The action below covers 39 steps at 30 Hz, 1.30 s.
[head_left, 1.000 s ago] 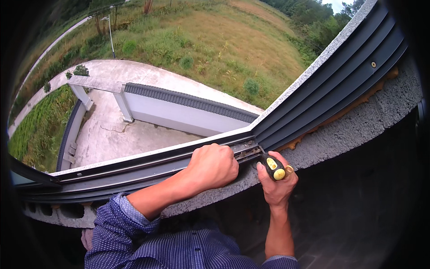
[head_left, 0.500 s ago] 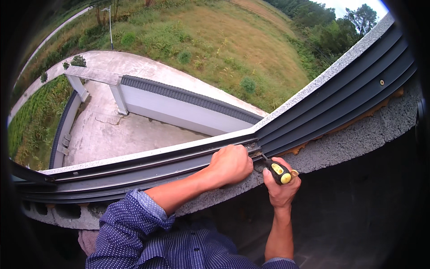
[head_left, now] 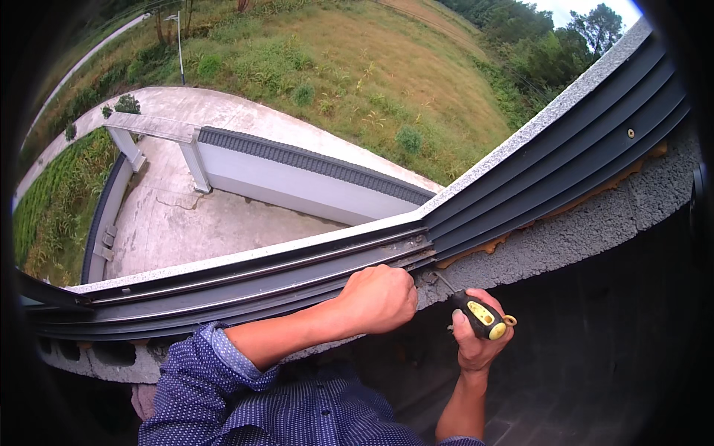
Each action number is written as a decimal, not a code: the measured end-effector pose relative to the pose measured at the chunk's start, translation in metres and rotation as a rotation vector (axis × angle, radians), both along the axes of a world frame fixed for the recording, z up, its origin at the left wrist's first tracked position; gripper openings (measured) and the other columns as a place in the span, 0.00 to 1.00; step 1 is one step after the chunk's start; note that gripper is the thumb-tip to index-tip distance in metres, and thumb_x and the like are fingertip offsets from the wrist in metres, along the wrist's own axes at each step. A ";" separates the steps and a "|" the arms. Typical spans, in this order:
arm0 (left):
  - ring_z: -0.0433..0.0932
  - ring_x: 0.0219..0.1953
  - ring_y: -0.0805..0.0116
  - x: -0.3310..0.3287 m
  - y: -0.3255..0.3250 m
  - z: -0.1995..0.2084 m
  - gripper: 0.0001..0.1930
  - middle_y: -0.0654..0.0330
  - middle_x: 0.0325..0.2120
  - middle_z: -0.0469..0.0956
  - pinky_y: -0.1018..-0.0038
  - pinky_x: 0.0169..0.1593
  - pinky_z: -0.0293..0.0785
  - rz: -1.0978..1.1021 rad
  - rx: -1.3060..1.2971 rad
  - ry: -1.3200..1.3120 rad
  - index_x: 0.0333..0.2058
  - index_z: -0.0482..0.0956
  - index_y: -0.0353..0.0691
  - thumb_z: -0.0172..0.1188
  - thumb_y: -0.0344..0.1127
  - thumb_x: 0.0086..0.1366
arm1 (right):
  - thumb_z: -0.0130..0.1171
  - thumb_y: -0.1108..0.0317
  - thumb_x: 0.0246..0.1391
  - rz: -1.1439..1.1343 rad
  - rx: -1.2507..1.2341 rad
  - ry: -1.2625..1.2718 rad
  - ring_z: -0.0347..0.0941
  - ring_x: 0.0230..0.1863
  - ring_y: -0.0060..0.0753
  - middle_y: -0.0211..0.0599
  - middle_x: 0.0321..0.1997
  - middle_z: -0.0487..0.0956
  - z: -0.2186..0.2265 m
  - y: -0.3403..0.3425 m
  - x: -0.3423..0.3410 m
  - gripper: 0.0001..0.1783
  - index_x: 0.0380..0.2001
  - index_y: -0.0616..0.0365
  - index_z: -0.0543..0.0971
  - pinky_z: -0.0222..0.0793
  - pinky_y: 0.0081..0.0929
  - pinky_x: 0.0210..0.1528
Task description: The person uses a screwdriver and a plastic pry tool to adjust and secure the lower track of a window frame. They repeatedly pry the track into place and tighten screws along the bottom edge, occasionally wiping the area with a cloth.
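Snugly, screwdriver (head_left: 480, 312) within curled fingers (head_left: 462, 325) of right hand (head_left: 478, 351), left hand (head_left: 378, 299) fisted nearby.

Head-worn fisheye, looking from above and behind left hand (head_left: 377, 299) and right hand (head_left: 477, 352); tilted steeply down, facing outward; both hands near, window track (head_left: 260, 279) just beyond left hand, bowed; yard (head_left: 223, 230) far beyond, below hands

Your screwdriver (head_left: 480, 316) pairs a smooth, plastic-looking handle with a dull metal shaft (head_left: 445, 282). Before you, the window track (head_left: 297, 279) looks like smooth metal with glossy rails, its corner end grimy, while the block wall (head_left: 587, 212) is rough, matt and pitted; your shirt (head_left: 190, 390) is soft woven cloth.
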<state>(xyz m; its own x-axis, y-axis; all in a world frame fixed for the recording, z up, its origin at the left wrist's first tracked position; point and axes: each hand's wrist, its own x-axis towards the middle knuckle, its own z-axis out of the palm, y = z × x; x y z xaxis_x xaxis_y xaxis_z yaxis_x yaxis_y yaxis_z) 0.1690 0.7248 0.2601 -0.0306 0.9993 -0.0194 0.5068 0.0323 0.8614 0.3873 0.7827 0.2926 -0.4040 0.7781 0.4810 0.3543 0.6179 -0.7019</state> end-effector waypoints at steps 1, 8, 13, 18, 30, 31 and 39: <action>0.85 0.35 0.29 0.002 -0.002 -0.003 0.18 0.33 0.29 0.84 0.43 0.45 0.82 -0.053 0.013 0.038 0.29 0.87 0.29 0.56 0.38 0.67 | 0.75 0.66 0.44 -0.022 -0.070 -0.043 0.83 0.31 0.34 0.40 0.32 0.85 0.005 -0.005 0.006 0.21 0.43 0.66 0.86 0.79 0.30 0.39; 0.84 0.24 0.39 0.007 -0.012 0.000 0.13 0.42 0.19 0.82 0.52 0.29 0.82 -0.066 0.191 0.331 0.22 0.83 0.37 0.60 0.38 0.63 | 0.75 0.66 0.46 -0.141 -0.066 -0.039 0.83 0.34 0.32 0.38 0.33 0.85 0.003 -0.012 0.018 0.21 0.44 0.65 0.86 0.79 0.32 0.41; 0.83 0.27 0.35 -0.012 -0.008 0.010 0.15 0.39 0.20 0.81 0.47 0.37 0.82 0.156 0.103 0.214 0.25 0.86 0.34 0.57 0.38 0.65 | 0.72 0.65 0.48 -0.019 0.066 0.118 0.81 0.33 0.31 0.40 0.35 0.85 0.001 0.001 -0.004 0.24 0.46 0.70 0.84 0.78 0.31 0.41; 0.84 0.33 0.33 -0.030 -0.003 0.008 0.17 0.35 0.24 0.82 0.47 0.46 0.82 0.238 -0.067 0.070 0.27 0.87 0.31 0.54 0.38 0.64 | 0.73 0.64 0.50 0.019 0.066 0.053 0.83 0.35 0.38 0.43 0.36 0.86 -0.010 0.013 -0.017 0.25 0.48 0.69 0.84 0.79 0.33 0.44; 0.86 0.37 0.33 -0.033 0.015 0.031 0.19 0.32 0.29 0.84 0.48 0.48 0.82 0.164 -0.207 0.135 0.29 0.87 0.26 0.54 0.38 0.64 | 0.76 0.67 0.48 0.077 0.178 -0.077 0.83 0.34 0.37 0.42 0.35 0.85 0.000 0.022 -0.031 0.23 0.48 0.65 0.85 0.79 0.32 0.40; 0.86 0.37 0.33 -0.031 0.019 0.027 0.19 0.32 0.30 0.84 0.48 0.49 0.82 0.164 -0.212 0.138 0.30 0.87 0.25 0.54 0.38 0.64 | 0.76 0.67 0.48 0.082 0.183 -0.079 0.83 0.34 0.37 0.42 0.35 0.85 0.001 0.023 -0.031 0.23 0.47 0.65 0.85 0.79 0.32 0.40; 0.87 0.39 0.33 -0.027 0.031 0.023 0.20 0.31 0.32 0.85 0.48 0.49 0.83 0.143 -0.245 0.194 0.32 0.87 0.24 0.54 0.38 0.65 | 0.74 0.67 0.47 0.068 0.200 -0.011 0.82 0.32 0.38 0.44 0.35 0.85 -0.008 0.022 -0.018 0.23 0.47 0.66 0.84 0.79 0.33 0.39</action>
<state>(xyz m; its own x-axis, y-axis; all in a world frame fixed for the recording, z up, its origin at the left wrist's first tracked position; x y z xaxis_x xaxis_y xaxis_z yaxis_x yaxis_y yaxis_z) 0.1423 0.7555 0.2826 -0.1963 0.9511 -0.2385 0.6361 0.3086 0.7072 0.3692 0.8043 0.2851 -0.4585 0.6385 0.6181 0.3141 0.7671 -0.5594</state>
